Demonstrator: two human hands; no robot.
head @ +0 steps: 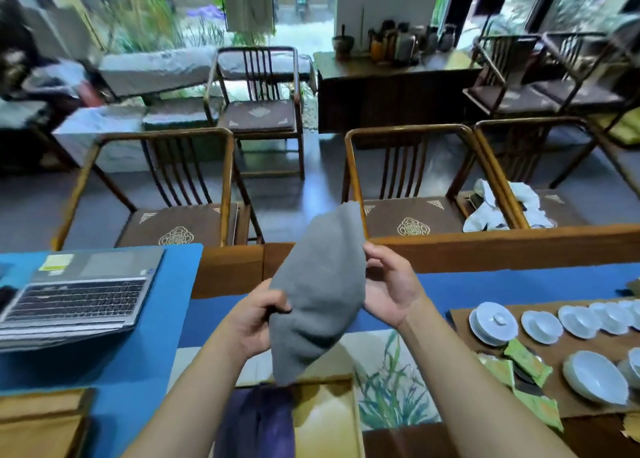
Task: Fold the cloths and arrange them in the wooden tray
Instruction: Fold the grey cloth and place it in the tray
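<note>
A grey cloth (320, 291) hangs in the air above the table, held up between both hands. My left hand (254, 322) grips its left edge with curled fingers. My right hand (389, 288) pinches its right edge, palm turned toward me. Below the cloth lies the wooden tray (332, 419), its yellowish floor showing. A dark purple cloth (256, 423) lies in the tray's left part, between my forearms.
An open laptop (79, 298) sits on the blue table cover at the left. Pale blue bowls and lidded cups (540, 326) with green packets stand on a brown mat at the right. Wooden chairs line the table's far edge; a white cloth (498, 208) lies on one.
</note>
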